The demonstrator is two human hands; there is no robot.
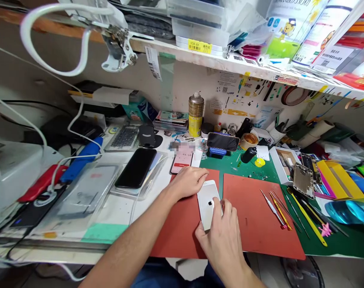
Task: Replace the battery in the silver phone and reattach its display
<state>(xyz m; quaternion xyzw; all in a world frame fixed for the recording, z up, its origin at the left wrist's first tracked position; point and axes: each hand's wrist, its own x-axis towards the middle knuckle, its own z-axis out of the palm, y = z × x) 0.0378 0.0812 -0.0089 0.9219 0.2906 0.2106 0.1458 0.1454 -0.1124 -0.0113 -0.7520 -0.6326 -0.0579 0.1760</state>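
A white smartphone (206, 199) lies on a red-brown mat (178, 232), its lit white screen showing a dark apple logo. At the phone's upper left edge rests my left hand (187, 182), closed, with curled fingers against the phone; their tips are hidden. My right hand (225, 230) grips the lower end, thumb at the bottom left corner and index finger over the screen near the logo. Just beyond my left hand, a second phone (182, 160) displays a timer on a pink screen.
A second red-brown mat (247, 216) carries thin screwdrivers (273, 208) and tweezers at right. A black phone (136, 168) lies on plastic sleeves at left. Behind stand a spray can (195, 114) and a propped phone (223, 141). A loaded shelf (244, 64) overhangs the bench.
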